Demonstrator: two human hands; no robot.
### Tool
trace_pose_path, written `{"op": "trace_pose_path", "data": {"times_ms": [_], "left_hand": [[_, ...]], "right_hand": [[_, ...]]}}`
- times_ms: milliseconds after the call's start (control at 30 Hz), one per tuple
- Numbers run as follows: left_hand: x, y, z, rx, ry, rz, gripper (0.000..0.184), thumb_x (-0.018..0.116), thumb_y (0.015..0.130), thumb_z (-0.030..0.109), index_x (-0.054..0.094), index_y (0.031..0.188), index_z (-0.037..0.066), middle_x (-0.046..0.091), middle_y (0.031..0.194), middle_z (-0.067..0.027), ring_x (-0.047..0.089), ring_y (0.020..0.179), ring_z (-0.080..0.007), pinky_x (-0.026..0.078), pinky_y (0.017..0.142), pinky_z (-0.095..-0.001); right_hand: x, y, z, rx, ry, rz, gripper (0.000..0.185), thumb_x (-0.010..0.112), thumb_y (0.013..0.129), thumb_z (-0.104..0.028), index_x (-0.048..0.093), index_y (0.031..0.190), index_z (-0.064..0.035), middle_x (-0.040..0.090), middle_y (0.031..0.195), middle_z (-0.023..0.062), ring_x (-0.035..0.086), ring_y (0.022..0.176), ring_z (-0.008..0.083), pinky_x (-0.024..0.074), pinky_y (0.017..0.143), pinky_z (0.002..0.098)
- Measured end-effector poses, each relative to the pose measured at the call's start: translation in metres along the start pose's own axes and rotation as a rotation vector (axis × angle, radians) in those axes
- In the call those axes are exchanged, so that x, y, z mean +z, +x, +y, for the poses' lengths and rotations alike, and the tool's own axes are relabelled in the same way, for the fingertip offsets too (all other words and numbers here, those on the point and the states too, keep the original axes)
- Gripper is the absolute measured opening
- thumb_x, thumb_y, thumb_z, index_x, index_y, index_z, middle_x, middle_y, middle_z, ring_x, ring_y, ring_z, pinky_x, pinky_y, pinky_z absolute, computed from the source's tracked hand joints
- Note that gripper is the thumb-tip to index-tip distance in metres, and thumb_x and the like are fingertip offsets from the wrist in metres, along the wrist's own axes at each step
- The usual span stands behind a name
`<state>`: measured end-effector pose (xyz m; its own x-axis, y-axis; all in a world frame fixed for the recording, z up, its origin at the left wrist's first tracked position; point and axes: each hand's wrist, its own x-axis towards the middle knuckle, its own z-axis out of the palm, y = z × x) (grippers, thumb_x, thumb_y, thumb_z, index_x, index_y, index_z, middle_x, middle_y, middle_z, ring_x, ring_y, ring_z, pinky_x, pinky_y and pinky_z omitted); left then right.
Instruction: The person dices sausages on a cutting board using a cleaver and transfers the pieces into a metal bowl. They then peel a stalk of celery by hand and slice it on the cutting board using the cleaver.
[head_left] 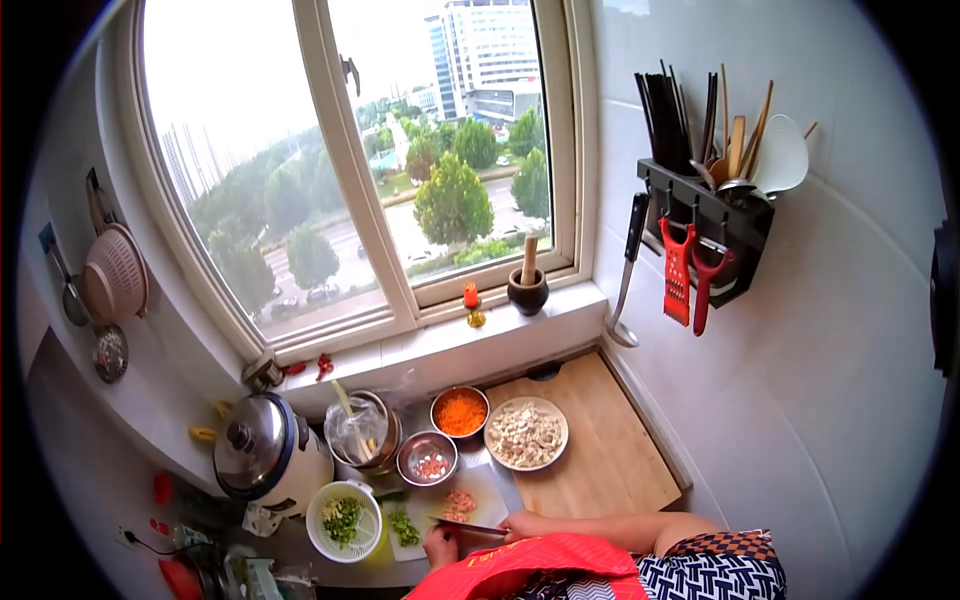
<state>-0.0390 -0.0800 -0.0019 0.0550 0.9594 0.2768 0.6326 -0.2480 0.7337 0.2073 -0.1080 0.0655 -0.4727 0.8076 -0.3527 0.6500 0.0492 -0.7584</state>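
My right hand [522, 525] is closed round the handle of a kitchen knife [480, 527], whose blade points left over a pale cutting board [488, 488]. By the blade's tip is my left hand [438, 548], fingers curled; whether they hold anything is too small to make out. Small pink diced pieces [459, 505] lie on the board just beyond the blade. Left of them is a little heap of chopped greens [404, 528]. Behind the board stands a metal bowl [428, 458] with more pink pieces in it.
A white strainer basket [319, 510] holds chopped greens. Further back are a bowl of shredded carrot [461, 411], a plate of pale diced food [526, 433] on a wooden board [600, 440], a metal pot [375, 455] and a rice cooker [300, 480]. Utensils hang from a wall rack [700, 200].
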Motion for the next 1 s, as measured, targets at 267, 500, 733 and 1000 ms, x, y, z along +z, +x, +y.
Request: {"op": "trace_pose_path", "data": {"times_ms": [267,500,733,1000], "left_hand": [[0.006,0.0,-0.015,0.013,-0.036,-0.002,0.013,0.069,0.067,0.011,0.071,0.079,0.008,0.066,0.086,-0.0148,0.064,0.081,-0.0346,0.051,0.075,-0.0404],[0.004,0.0,-0.007,0.029,0.007,0.005,0.01,0.066,0.069,0.004,0.069,0.078,0.005,0.064,0.084,-0.0147,0.063,0.081,-0.0346,0.05,0.075,-0.04],[0.004,0.0,-0.002,-0.058,-0.017,0.008,0.011,0.066,0.069,0.007,0.07,0.08,0.005,0.065,0.084,-0.0148,0.063,0.08,-0.0347,0.05,0.076,-0.0404],[0.006,0.0,-0.003,-0.004,-0.007,0.054,0.016,0.064,0.069,0.005,0.07,0.083,0.004,0.065,0.084,-0.0157,0.064,0.075,-0.0339,0.051,0.071,-0.0385]], "right_hand": [[-0.002,-0.003,-0.009,0.06,0.002,-0.031,0.036,0.066,0.08,-0.018,0.066,0.115,-0.0087,0.069,0.098,0.0184,0.067,0.091,0.0311,0.0506,0.081,0.039],[-0.003,-0.009,-0.018,0.073,0.043,-0.039,0.034,0.065,0.083,-0.014,0.065,0.116,-0.007,0.068,0.101,0.0193,0.066,0.096,0.0313,0.0498,0.083,0.0382],[-0.01,-0.021,-0.03,0.038,0.098,0.004,0.035,0.065,0.081,-0.015,0.066,0.115,-0.009,0.068,0.099,0.0189,0.066,0.094,0.032,0.0501,0.082,0.0396],[-0.002,-0.004,-0.018,0.066,0.001,-0.022,0.033,0.065,0.081,-0.018,0.067,0.114,-0.0112,0.068,0.098,0.0198,0.066,0.093,0.034,0.0502,0.082,0.0418]]}}
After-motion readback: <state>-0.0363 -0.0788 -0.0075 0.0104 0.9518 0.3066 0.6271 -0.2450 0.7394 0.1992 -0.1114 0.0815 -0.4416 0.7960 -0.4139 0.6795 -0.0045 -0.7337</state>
